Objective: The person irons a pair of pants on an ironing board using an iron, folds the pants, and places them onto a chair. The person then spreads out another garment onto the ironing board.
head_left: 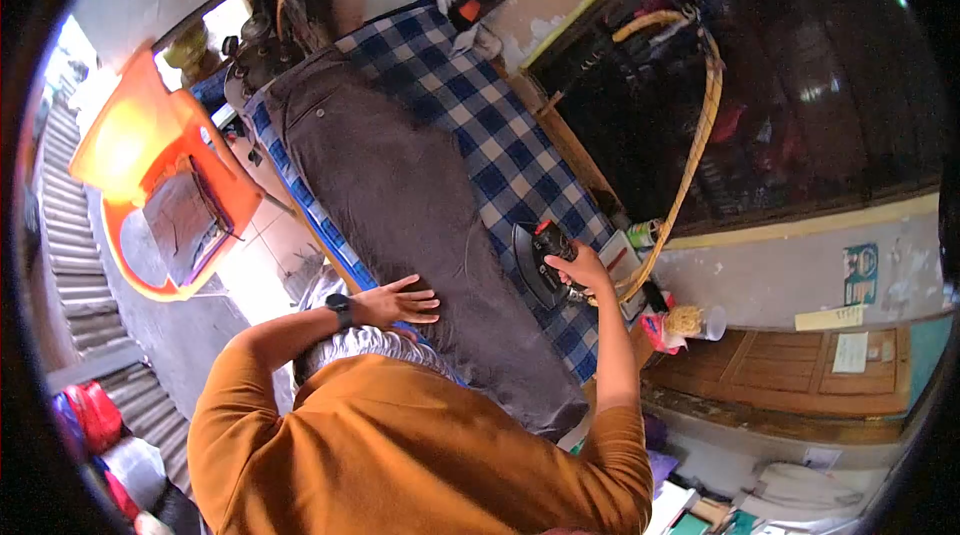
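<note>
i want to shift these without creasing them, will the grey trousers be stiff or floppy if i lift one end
The trousers would probably be floppy: the cloth lies flat with soft wrinkles. If pushed, they may bunch rather than slide whole, being long and thin on the checked cover. Lifting one end would likely leave the other trailing, given that length.

Dark-grey fabric trousers (400,175) hide much blue-and-white checked cloth (505,135) along the wooden table's near edge (332,254); the rectangular teal poster (860,273) bears unreadably small print.
</note>
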`<control>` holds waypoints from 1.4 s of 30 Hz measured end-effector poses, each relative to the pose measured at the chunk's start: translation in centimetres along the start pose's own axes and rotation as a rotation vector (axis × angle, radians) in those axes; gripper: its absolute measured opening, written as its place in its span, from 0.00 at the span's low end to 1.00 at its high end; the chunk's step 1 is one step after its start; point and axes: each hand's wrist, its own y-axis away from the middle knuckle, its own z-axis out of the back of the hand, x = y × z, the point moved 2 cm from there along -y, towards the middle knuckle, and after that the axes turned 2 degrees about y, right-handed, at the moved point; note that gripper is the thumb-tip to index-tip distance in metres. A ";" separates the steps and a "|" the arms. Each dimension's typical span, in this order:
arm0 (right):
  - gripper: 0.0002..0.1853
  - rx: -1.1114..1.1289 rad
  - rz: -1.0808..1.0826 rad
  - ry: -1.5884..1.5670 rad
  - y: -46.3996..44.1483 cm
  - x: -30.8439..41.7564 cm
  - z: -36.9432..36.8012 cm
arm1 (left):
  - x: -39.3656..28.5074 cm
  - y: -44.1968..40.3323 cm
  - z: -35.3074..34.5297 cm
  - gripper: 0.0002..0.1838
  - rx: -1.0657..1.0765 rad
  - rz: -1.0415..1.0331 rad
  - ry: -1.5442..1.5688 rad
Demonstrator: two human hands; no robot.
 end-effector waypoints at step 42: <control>0.36 -0.394 0.054 -0.009 -10.6 30.8 -12.2 | 29.0 15.4 27.7 0.25 -0.550 1.345 -0.527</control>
